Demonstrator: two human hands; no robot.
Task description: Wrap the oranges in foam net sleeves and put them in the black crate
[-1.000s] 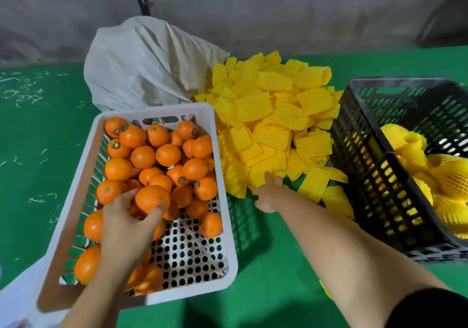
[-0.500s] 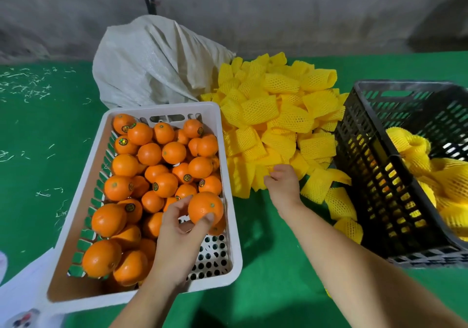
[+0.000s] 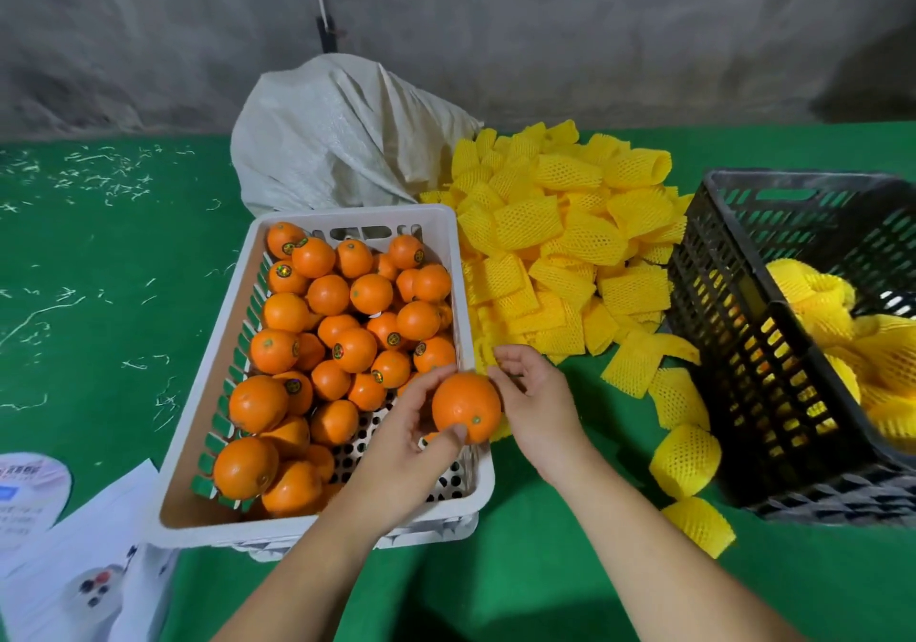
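Head view looks down on my two hands meeting just right of the white crate (image 3: 463, 304), a little below the centre of the frame. My left hand (image 3: 406, 438) holds one orange (image 3: 466, 407) in its grip, thumb curled under the fruit and fingers behind it, over the crate's right rim. My right hand (image 3: 538, 406) sits just beside the orange on its right, fingers curled and touching the fruit; a bit of yellow shows beneath it, but I cannot tell whether that grip actually holds a sleeve. Many bare oranges (image 3: 347, 324) fill the white crate from its far end toward me. Loose yellow foam net sleeves (image 3: 560, 254) lie heaped on the green bench (image 3: 99, 294) right of the white crate, with a few strays (image 3: 686, 458) trailing toward the lower right. At the right edge stands the black crate (image 3: 743, 344), with wrapped fruit (image 3: 842, 344) inside. A pale woven sack (image 3: 337, 135) slumps behind the white crate, and printed papers (image 3: 74, 542) lie at lower left.
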